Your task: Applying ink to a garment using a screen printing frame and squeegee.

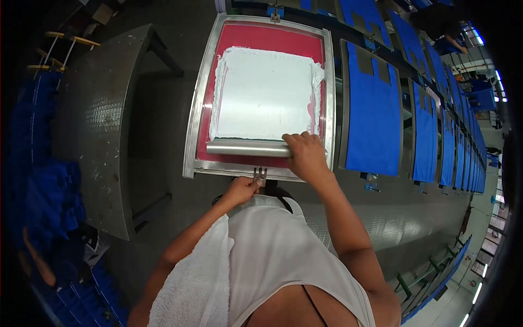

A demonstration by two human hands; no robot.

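A silk-screen printing frame (199, 103) with metal edges lies before me, its red mesh (261, 34) showing around a broad patch of white ink (264, 90). Across the near side of the ink lies a metal squeegee (245, 147). My right hand (309, 157) is closed around the squeegee's right end. Below the frame's near edge, my left hand (241, 191) is closed, its thumb and fingers on a small pronged metal bracket (260, 175). The right palm hides the end of the squeegee.
To the right, long rows of boards carry blue fabric pieces (373, 114). A worn metal table (103, 120) stands at the left, with blue fabric piles (52, 191) beyond it. Another person's arm (38, 259) shows at lower left, and another person (444, 30) is at far upper right.
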